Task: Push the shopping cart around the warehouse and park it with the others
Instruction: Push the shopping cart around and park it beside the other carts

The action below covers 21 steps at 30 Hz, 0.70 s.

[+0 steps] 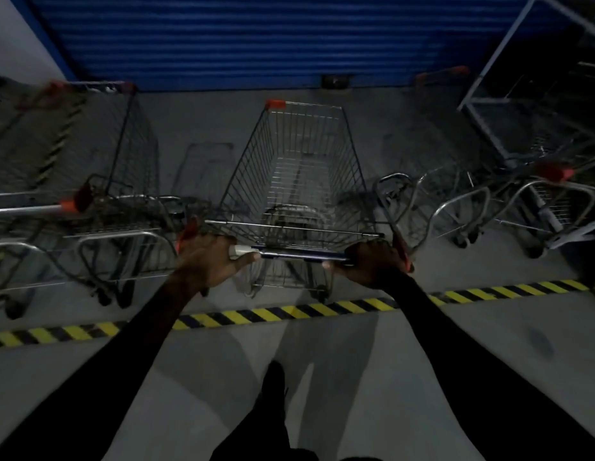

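Observation:
An empty wire shopping cart (299,168) with red corner caps stands straight ahead, its nose toward a blue roller door. Its dark handle bar (296,255) runs across in front of me. My left hand (209,261) grips the bar's left end and my right hand (372,262) grips its right end. The cart's rear wheels sit just beyond a yellow-and-black floor stripe (289,312). Parked carts (99,181) stand close on the left and more carts (508,201) on the right, with my cart in the gap between them.
The blue roller door (256,38) closes off the far side. A grey metal frame trolley (528,94) stands at the right rear. A small dark block (336,81) lies at the door's base. Grey concrete floor (455,361) lies behind the stripe, where my legs show.

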Each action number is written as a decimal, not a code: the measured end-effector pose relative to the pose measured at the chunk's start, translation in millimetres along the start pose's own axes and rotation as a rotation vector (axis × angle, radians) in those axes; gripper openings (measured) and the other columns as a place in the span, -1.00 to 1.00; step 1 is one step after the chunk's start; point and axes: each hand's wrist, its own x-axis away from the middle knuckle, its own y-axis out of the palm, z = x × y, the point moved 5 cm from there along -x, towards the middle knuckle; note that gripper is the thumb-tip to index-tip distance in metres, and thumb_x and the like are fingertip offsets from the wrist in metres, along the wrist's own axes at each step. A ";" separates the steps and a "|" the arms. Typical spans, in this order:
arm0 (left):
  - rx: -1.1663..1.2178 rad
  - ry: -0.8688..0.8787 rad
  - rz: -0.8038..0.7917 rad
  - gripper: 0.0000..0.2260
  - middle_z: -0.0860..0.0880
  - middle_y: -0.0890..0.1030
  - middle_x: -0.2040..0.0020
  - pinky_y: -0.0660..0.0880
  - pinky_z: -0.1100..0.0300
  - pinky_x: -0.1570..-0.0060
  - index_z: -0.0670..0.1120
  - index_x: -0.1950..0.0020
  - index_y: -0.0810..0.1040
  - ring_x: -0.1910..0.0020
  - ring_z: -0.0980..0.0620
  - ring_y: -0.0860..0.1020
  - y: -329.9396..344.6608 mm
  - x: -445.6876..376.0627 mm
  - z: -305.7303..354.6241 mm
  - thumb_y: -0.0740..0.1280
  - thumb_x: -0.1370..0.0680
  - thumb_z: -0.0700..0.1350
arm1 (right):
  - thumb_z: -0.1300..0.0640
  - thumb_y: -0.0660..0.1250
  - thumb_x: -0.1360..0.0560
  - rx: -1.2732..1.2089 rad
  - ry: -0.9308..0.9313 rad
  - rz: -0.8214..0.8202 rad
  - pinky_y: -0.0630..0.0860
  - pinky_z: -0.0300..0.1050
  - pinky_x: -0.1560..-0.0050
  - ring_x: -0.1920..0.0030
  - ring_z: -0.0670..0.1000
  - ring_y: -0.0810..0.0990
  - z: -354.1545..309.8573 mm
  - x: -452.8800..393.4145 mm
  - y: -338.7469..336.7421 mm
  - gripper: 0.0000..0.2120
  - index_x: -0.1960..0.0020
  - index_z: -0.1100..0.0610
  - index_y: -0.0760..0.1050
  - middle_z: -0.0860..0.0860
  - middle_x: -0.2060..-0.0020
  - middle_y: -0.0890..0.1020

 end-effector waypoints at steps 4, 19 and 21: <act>-0.085 -0.076 -0.188 -0.01 0.14 0.73 0.21 0.15 -0.16 -0.62 0.20 0.13 0.75 -0.08 0.06 0.72 7.5 71.1 8.4 -0.36 -0.41 0.71 | -0.87 -0.23 -0.15 -0.055 -0.031 0.027 0.54 0.20 -0.33 -0.13 0.17 0.71 -9.0 54.2 33.5 -0.01 0.28 -0.01 0.46 0.10 0.04 0.74; 0.061 -0.144 -0.574 0.01 0.22 0.69 -0.20 -0.03 -0.29 -0.61 0.26 -0.09 0.70 -0.42 0.08 0.54 -16.9 302.7 53.1 -0.25 -0.23 0.83 | -0.89 -0.21 -0.12 0.135 -0.170 -0.046 0.29 0.26 -0.43 -0.15 0.04 0.69 -40.0 253.5 96.3 0.04 0.07 -0.14 0.64 -0.12 0.02 0.73; 0.044 -0.139 -0.535 0.05 0.24 0.68 -0.07 0.07 -0.23 -0.54 0.23 -0.03 0.70 -0.34 0.16 0.56 -14.9 320.1 59.6 -0.31 -0.19 0.83 | -0.87 -0.22 -0.16 0.204 -0.153 -0.028 0.18 0.30 -0.50 -0.19 0.03 0.66 -42.3 267.3 100.2 0.01 0.06 -0.15 0.62 -0.14 0.01 0.72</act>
